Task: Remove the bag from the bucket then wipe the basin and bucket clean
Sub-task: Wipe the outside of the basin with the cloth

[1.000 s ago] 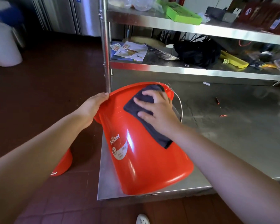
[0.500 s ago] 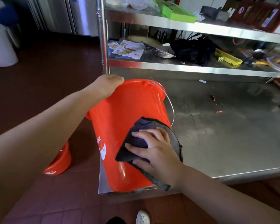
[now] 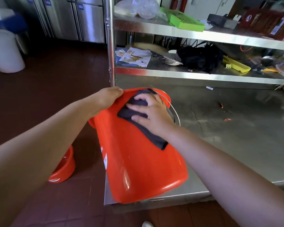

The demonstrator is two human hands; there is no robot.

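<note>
Now right hand [image 3: 152, 112] flat on cloth [image 3: 138, 115] against tilted bucket [image 3: 138, 161]; left hand [image 3: 107, 98] gripping rim

The bucket [image 3: 138, 161] is glossy orange-red with a white label. On it lies a dark grey cloth [image 3: 138, 115]. Left of the bucket, a basin [image 3: 64, 171] is the same orange-red, on dark brown floor tiles [image 3: 47, 95].

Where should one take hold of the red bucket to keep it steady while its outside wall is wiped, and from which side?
Probably at the rim, from the left. The bucket lies tilted on the steel table, mouth away from the person, so its smooth wall offers no purchase. The left hand grips the rim's lip there, leaving the wall free for the right hand pressing the dark cloth.
</note>
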